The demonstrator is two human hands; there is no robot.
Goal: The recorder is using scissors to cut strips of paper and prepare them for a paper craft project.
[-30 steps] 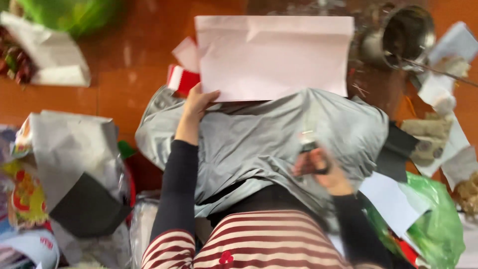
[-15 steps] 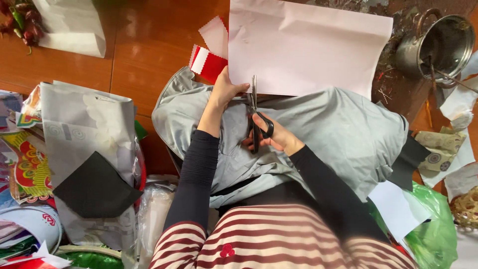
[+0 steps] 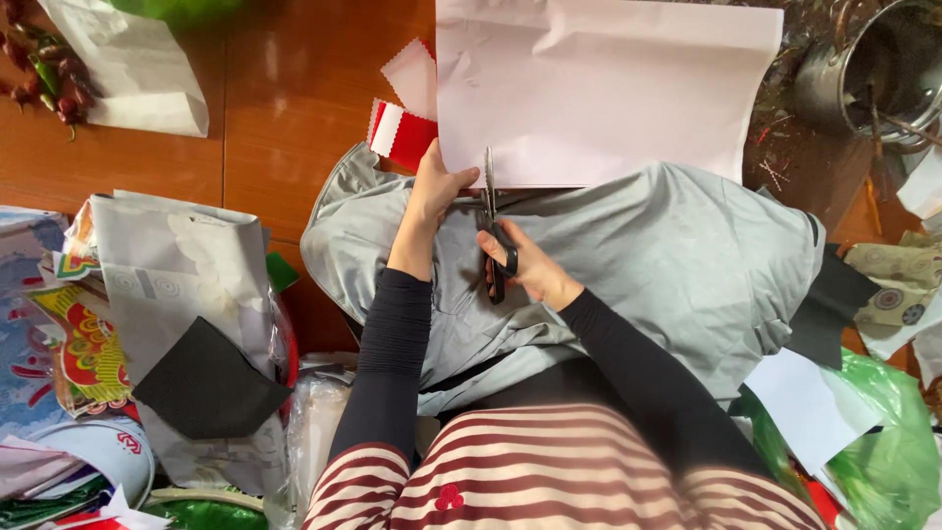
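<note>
Bare wooden floor (image 3: 294, 88) lies open at upper centre-left, a clear lane between the white bag (image 3: 137, 69) at upper left and the pink paper (image 3: 599, 88). The left edge is choked with a wrapper pile (image 3: 167, 324). A metal pot (image 3: 873, 69) and scraps (image 3: 893, 285) crowd the right side.

One head-worn view only, aimed steeply down over the wearer's own striped torso and dark sleeves. Close range: the lap fills frame centre, the left hand (image 3: 432, 196) and right hand (image 3: 525, 267) just above it. Top edge reaches the wooden floor (image 3: 285, 88). A metal pot (image 3: 863, 69) is cropped at upper right. No second view, so no overlap.
</note>
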